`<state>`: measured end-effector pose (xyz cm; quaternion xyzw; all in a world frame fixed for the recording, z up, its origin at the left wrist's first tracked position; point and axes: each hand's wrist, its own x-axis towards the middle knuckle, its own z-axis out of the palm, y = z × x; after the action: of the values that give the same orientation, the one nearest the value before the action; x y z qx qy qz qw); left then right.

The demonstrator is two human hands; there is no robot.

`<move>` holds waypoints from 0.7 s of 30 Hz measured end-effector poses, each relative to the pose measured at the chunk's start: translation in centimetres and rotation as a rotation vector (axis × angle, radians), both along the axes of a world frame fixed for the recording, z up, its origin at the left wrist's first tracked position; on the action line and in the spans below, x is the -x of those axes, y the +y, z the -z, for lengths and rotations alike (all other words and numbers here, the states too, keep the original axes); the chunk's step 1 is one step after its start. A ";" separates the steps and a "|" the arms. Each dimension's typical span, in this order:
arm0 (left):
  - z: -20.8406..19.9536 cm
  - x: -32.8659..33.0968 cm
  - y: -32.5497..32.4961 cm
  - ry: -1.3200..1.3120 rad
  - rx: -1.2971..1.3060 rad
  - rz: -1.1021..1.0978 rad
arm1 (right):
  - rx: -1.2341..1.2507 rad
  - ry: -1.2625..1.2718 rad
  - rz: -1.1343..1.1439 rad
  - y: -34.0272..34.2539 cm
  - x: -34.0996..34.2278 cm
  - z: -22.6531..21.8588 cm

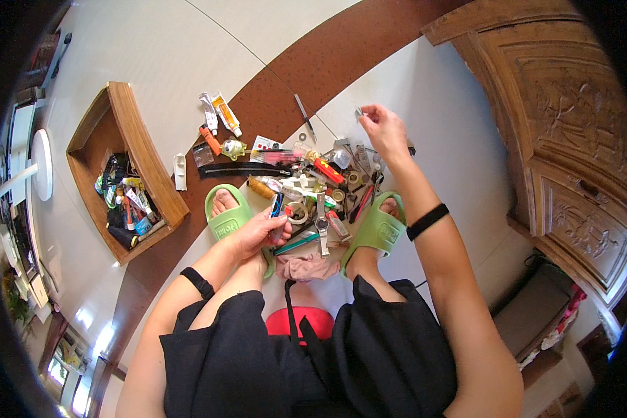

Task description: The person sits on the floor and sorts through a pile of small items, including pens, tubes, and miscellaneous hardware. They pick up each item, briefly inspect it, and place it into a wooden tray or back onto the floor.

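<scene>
On tiled floor — clutter pile, wooden drawer

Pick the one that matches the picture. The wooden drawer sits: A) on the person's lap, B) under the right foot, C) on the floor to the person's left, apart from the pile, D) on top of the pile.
C: the drawer lies on the floor left of the pile, with bare floor between them.

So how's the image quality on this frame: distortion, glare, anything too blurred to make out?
Head view: strong fisheye bend, black vignette around the rim; window glare at the lower left; even daylight, soft shadows. Left hand, right hand and wooden drawer read sharply; the small items in the pile blur together.
</scene>
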<state>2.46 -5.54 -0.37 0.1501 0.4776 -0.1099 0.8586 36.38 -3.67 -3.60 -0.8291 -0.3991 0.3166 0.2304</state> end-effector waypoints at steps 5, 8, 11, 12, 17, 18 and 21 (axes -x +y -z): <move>-0.5 -0.2 0.3 0.013 -0.035 0.002 | -0.029 -0.310 -0.111 1.7 0.8 1.0; -0.4 -0.4 0.8 -0.026 -0.037 -0.040 | 0.059 -0.283 -0.149 0.8 1.4 0.9; -0.3 -0.8 1.6 -0.037 -0.046 -0.109 | 0.142 -0.047 -0.123 -0.4 2.7 0.3; -0.4 -1.1 1.8 -0.077 -0.057 -0.140 | 0.188 0.053 -0.093 -0.9 3.3 -0.2; -1.4 -2.2 2.1 -0.165 -0.005 -0.351 | 0.219 0.781 -0.051 -3.5 9.8 -3.2; -1.6 -2.3 2.1 -0.181 0.009 -0.409 | 0.184 0.743 -0.111 -3.9 11.3 -4.0; -1.7 -2.2 2.2 -0.216 0.050 -0.521 | 0.207 0.784 -0.168 -3.9 13.5 -6.3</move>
<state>4.62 -3.37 1.33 0.0120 0.4029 0.1195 0.9073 22.92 -7.59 2.68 -0.6292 -0.3134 0.6645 0.2536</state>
